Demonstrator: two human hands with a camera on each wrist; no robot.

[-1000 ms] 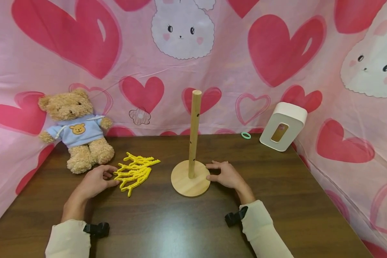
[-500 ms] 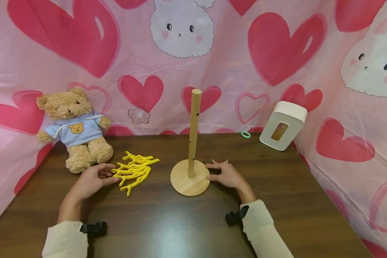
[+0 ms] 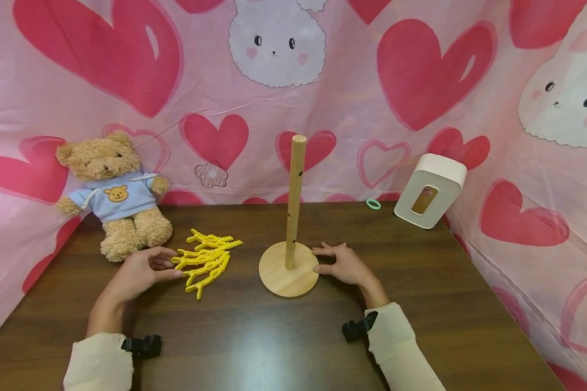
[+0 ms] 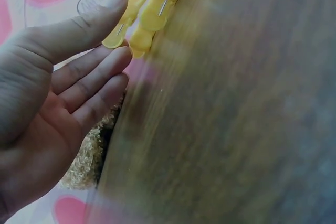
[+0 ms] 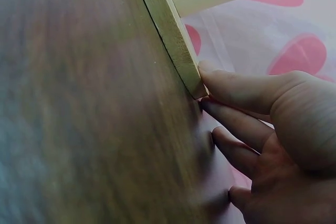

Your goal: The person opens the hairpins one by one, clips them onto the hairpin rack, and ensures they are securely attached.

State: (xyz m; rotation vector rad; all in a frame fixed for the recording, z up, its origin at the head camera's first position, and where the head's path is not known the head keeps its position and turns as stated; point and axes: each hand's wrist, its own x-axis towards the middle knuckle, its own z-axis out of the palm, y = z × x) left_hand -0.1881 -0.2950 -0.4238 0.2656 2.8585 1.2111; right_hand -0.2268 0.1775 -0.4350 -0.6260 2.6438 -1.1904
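Several yellow hair clips (image 3: 205,260) lie fanned out on the table, with forked ends toward my left hand (image 3: 144,274). In the left wrist view, small metal springs show on the clips (image 4: 160,11). My left thumb and fingertips touch the nearest clip ends, loosely spread without closing round them. A wooden stand (image 3: 295,206), an upright pole with dark holes on a round base (image 3: 279,279), is in the middle. My right hand (image 3: 346,265) rests thumb and fingertips against the base's right edge. The right wrist view shows the thumb (image 5: 236,87) on the rim.
A teddy bear (image 3: 119,195) in a blue shirt sits behind my left hand. Toward the back right are a mint-green ring (image 3: 373,204) and a white box (image 3: 428,190) with a slot. A pink heart-patterned cloth (image 3: 342,108) hangs behind the brown table (image 3: 254,336).
My left hand moved slightly left, then a little back to the right. The clips nearest it shifted slightly. My right hand and the stand stayed in place.
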